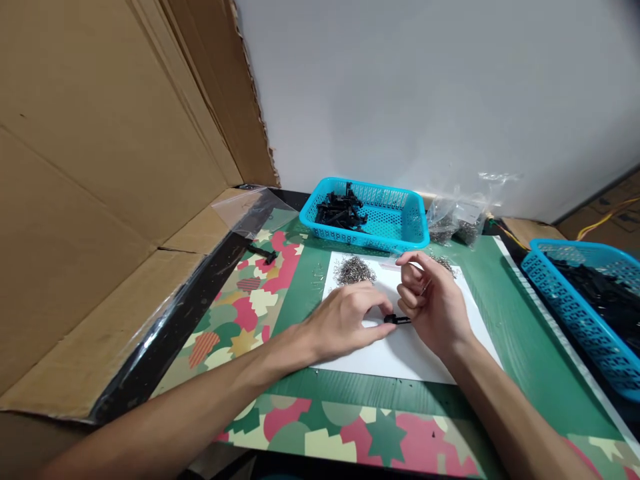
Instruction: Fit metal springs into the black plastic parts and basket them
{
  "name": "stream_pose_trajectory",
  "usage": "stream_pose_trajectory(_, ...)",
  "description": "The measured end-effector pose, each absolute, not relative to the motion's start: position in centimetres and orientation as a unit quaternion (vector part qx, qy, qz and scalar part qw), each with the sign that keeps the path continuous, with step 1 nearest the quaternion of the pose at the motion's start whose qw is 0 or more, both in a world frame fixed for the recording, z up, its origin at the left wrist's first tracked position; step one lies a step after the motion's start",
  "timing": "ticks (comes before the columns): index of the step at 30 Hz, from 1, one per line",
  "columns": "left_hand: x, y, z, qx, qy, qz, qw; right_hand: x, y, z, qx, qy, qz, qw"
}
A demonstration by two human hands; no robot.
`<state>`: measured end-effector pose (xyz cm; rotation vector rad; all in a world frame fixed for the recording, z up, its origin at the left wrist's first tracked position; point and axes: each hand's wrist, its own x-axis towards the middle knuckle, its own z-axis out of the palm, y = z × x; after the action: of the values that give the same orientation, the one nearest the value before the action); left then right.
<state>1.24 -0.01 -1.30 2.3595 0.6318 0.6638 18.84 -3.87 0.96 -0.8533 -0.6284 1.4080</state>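
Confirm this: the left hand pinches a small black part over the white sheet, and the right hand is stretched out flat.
No: the head view shows the right hand curled, not flat. The left hand does pinch a small black part over the white sheet.

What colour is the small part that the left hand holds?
The small part is black, best seen in the head view.
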Motion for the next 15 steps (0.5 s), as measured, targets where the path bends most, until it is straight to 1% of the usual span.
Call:
stream_pose_trajectory(8, 1.47, 0.13, -1.87, 0.900, 0.184, 0.265, 0.293, 17.96, -4.12, 0.65, -0.407, -0.263, 0.582, 0.652)
stream_pose_trajectory(15, 1.67, 0.24, -2.31, 0.901, 0.166, 0.287, 0.279, 17.99, -4.08, 0.23, -0.407, -0.261, 0.600, 0.637)
